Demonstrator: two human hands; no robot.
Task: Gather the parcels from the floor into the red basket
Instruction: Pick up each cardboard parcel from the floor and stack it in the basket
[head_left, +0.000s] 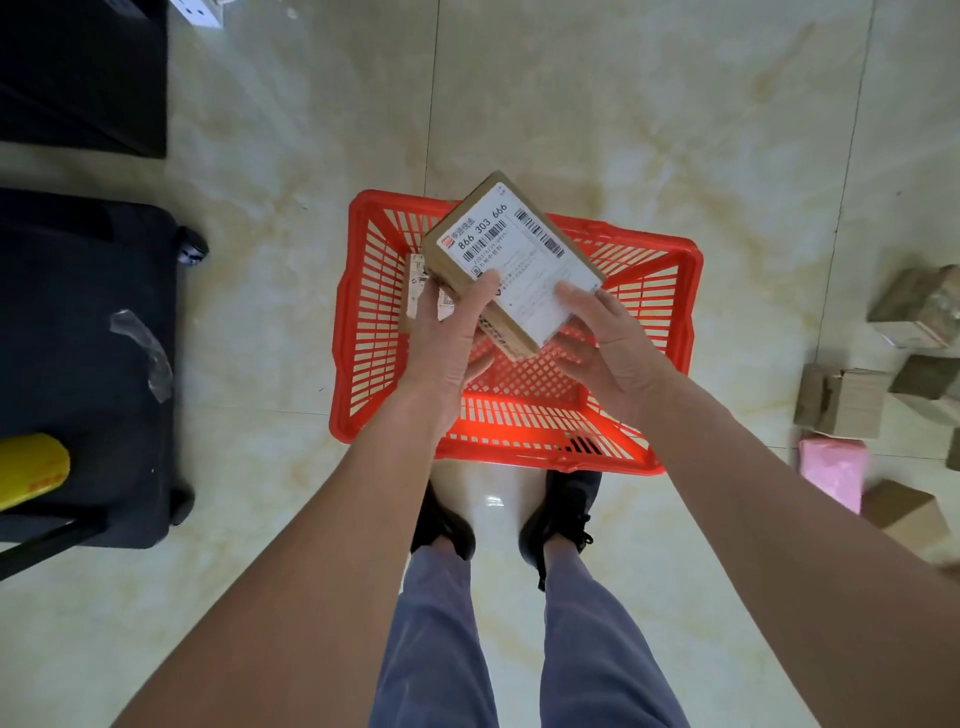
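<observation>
Both hands are up over the red basket (691, 291), and between them sits a brown parcel (511, 260) with a white shipping label facing the camera. The left hand (449, 340) grips its near-left corner, thumb pressed on the label, fingers curled underneath. The right hand (605, 343) holds the near-right edge the same way, thumb on top. The parcel is held tilted in the air above the basket's mouth, not yet resting on anything.

So this looks like the drop-in step: the parcel is carried over and is about to go down. The next move calls for lowering it onto the mesh floor and loosening both grips, probably toward the open right side, since another parcel (415, 283) already lies in the left part of the basket.

That one is mostly hidden behind the left hand and the held parcel; only a strip of its label shows. More parcels (852, 402) wait on the floor (571, 104) at the right, well apart from the basket, several cut off by the frame edge, so their count cannot be told. The fingers under the held parcel are largely out of sight.
</observation>
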